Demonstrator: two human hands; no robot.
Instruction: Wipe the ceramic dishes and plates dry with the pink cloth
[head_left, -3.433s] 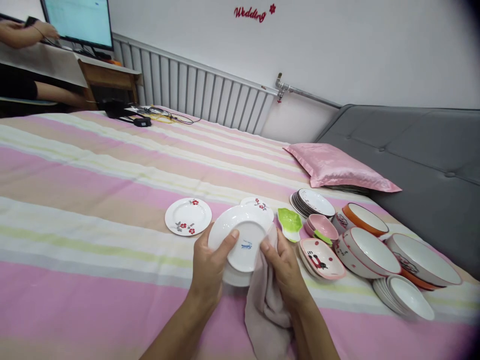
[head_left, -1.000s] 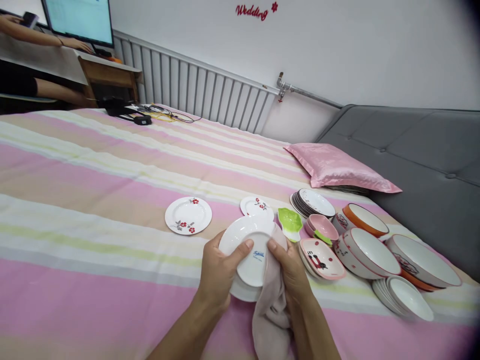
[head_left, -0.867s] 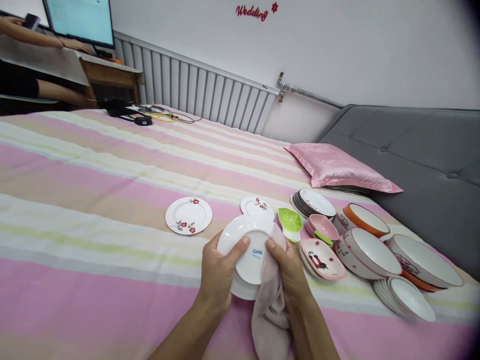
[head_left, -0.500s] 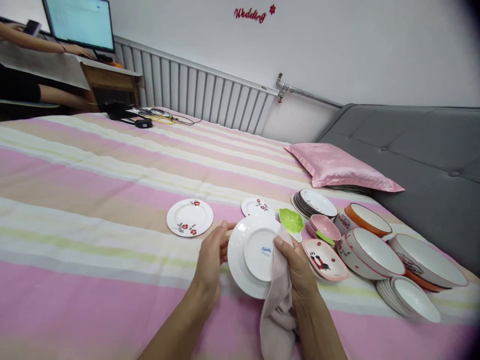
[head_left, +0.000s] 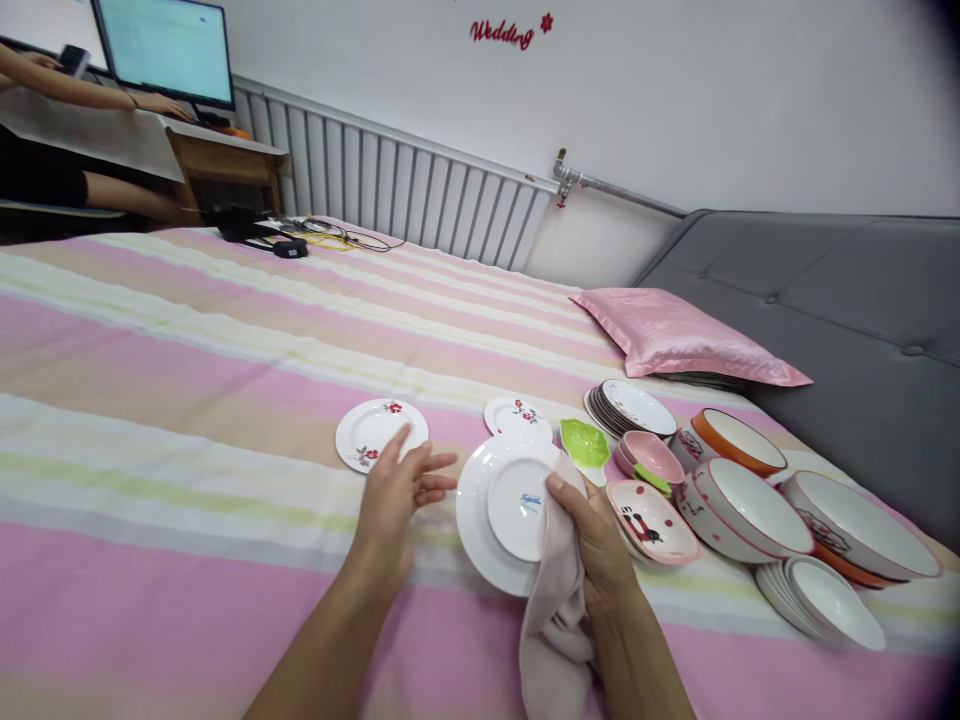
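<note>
My right hand [head_left: 600, 535] grips a white plate [head_left: 480, 535] by its right edge, with a greyish-pink cloth [head_left: 559, 600] between the hand and the plate. The plate's underside, with a blue mark, faces me. Off to its left, my left hand [head_left: 394, 495] has its fingers apart and holds nothing. Its fingertips overlap the near edge of a flowered white plate [head_left: 371, 425] on the bed; I cannot tell whether they touch it. Another flowered plate [head_left: 510, 412] lies partly hidden behind the held one.
On the right stand a green leaf-shaped dish [head_left: 585, 443], pink bowls [head_left: 652, 455], a cat-print dish [head_left: 654, 520], stacked plates [head_left: 637, 405], large bowls [head_left: 757, 505] and small white bowls [head_left: 836, 600]. Beyond lies a pink pillow [head_left: 690, 330]. Cables [head_left: 330, 236] lie at the far edge; a person sits at a desk [head_left: 217, 150].
My left hand has moved left, away from the held plate's edge, and its fingers have spread over the near side of the flowered plate. The right hand keeps its hold.
</note>
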